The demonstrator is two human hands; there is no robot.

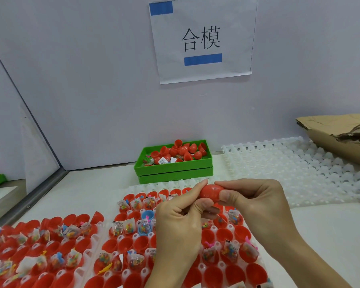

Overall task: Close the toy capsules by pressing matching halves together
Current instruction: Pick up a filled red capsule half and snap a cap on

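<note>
White table (320, 235), trays of open halves (121, 244): my left hand (175, 221) and right hand (256, 202) pinched one red capsule (211, 192) end-to-end above them, a light, slick, thin shell, probably best squeezed at its domed ends.

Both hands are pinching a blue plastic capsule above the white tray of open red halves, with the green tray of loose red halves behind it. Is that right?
Not quite: the head view shows a red plastic capsule, not a blue one. The left hand and right hand pinch it above the white tray of open red halves, with the green tray of loose red halves behind it.
</note>
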